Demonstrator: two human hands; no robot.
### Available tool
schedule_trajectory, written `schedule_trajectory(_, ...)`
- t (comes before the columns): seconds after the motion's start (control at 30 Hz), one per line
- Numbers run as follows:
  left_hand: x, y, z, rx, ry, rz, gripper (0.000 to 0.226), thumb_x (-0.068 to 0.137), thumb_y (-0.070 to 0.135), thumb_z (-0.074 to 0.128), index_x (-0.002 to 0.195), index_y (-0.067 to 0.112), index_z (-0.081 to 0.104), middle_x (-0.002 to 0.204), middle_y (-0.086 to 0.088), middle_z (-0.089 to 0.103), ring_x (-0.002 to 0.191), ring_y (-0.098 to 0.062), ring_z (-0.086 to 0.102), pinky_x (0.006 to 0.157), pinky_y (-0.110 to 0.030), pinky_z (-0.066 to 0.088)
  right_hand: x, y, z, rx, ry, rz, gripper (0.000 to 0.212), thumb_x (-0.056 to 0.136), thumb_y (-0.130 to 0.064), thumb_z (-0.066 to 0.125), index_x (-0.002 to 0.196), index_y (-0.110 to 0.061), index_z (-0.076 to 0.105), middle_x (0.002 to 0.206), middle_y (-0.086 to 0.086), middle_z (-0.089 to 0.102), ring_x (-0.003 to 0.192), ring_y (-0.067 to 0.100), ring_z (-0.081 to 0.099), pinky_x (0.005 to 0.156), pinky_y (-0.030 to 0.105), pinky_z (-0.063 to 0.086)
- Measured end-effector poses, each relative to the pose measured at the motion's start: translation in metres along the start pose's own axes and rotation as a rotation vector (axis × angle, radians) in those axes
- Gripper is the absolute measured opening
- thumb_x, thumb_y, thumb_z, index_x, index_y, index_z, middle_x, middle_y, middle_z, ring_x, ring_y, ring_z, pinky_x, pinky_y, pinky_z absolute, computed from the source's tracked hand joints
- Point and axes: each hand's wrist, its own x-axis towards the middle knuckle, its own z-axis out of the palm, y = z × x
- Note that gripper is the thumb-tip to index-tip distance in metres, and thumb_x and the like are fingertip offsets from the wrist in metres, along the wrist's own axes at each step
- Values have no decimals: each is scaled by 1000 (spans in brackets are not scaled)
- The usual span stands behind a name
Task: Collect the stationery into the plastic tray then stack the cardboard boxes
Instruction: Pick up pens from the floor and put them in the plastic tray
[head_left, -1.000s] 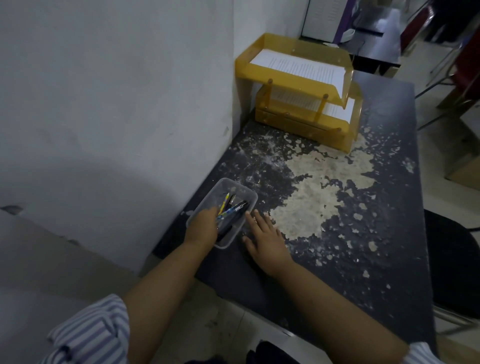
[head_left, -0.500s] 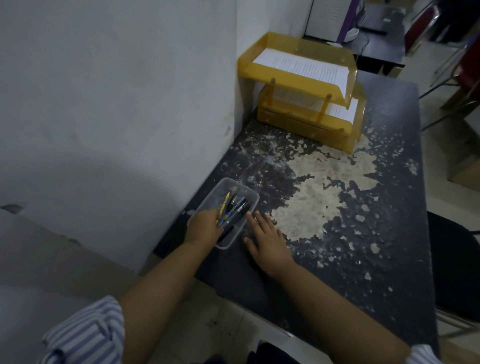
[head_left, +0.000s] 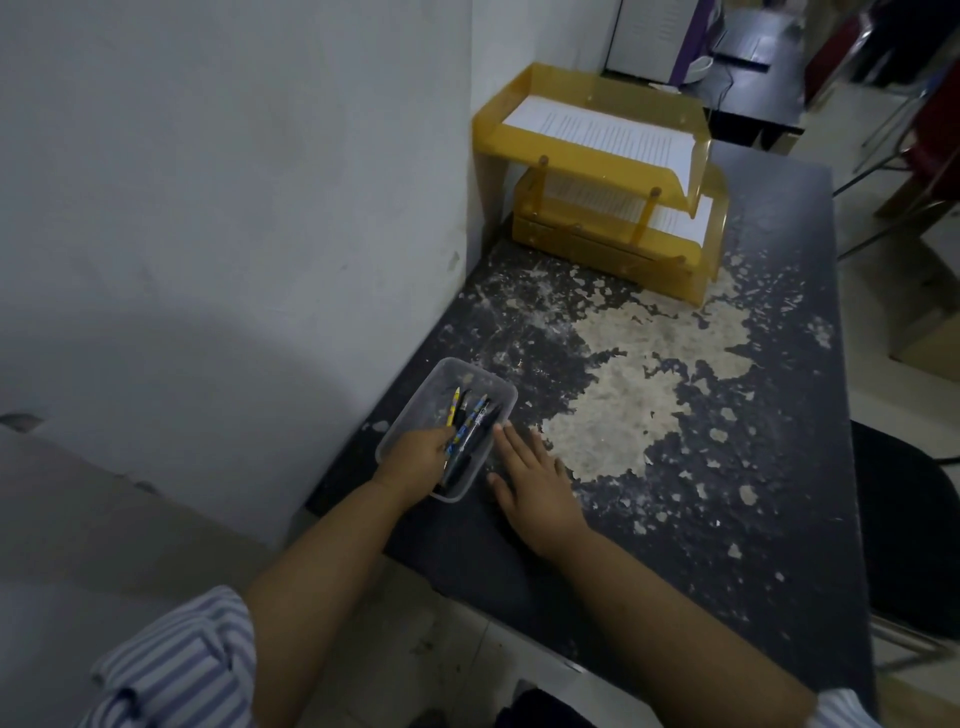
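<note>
Lying in the clear rectangular plastic tray (head_left: 441, 384) at the dark peeling counter's (head_left: 727, 467) near-left corner, the coloured pens (head_left: 470, 418) are clasped by the curled left grip (head_left: 415, 457); the right grip (head_left: 535, 478) rests flat, fingers straight, beside the tray. Both sit as half a second ago.

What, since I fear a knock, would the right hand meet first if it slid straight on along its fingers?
Probably the clear rectangular plastic tray: the right hand lies flat on the worn black table, fingers angled at the tray's right wall. The left hand grips pens inside it.
</note>
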Motion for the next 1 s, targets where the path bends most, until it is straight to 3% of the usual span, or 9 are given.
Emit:
schedule_trajectory(0.1, 1, 0, -2, 5, -5, 12, 35, 95, 9, 41, 124, 12, 59, 118, -19, 64, 107, -30, 58, 67, -18, 28, -2, -2, -2, -17, -11, 22, 59, 99, -41, 31, 149, -33, 2, 159, -10, 2, 147, 20, -7, 116, 54, 7)
schedule_trajectory(0.23, -9, 5, -6, -56, 105, 46, 37, 96, 7, 40, 130, 9, 53, 125, -17, 60, 116, -31, 54, 89, -25, 35, -7, -6, -7, -17, 7, 60, 60, 98, -44, 31, 149, -30, 3, 160, -4, -1, 147, 21, -5, 116, 54, 7)
schedule_trajectory(0.37, -31, 22, -6, -82, 145, 216, 35, 94, 6, 46, 129, 2, 50, 132, -15, 52, 124, -25, 47, 99, -18, 29, -30, -8, -13, 63, 140, 110, 58, 99, -41, 34, 150, -29, 8, 160, -2, 5, 147, 21, 0, 116, 51, 9)
schedule_trajectory(0.53, -56, 50, 12, 5, 26, 503, 35, 95, 15, 48, 130, 9, 51, 141, -7, 43, 133, -18, 38, 110, -21, 23, -79, -3, -14, 120, 357, 196, 55, 99, -34, 38, 149, -25, 17, 158, 0, 15, 147, 19, 7, 119, 43, 17)
schedule_trajectory(0.67, -73, 78, 39, 94, -92, 651, 37, 98, 23, 44, 134, 16, 46, 150, -2, 34, 139, -16, 32, 113, -27, 27, -131, 10, -11, 154, 495, 315, 52, 99, -32, 39, 147, -24, 21, 157, 0, 20, 147, 18, 8, 118, 44, 19)
schedule_trajectory(1.0, -164, 163, 153, 243, -413, 989, 48, 98, 31, 42, 144, 23, 31, 160, 4, 4, 144, -19, 23, 109, -35, 34, -305, 66, 17, 188, 725, 774, 53, 98, -32, 40, 147, -21, 24, 156, 1, 22, 147, 19, 8, 118, 43, 16)
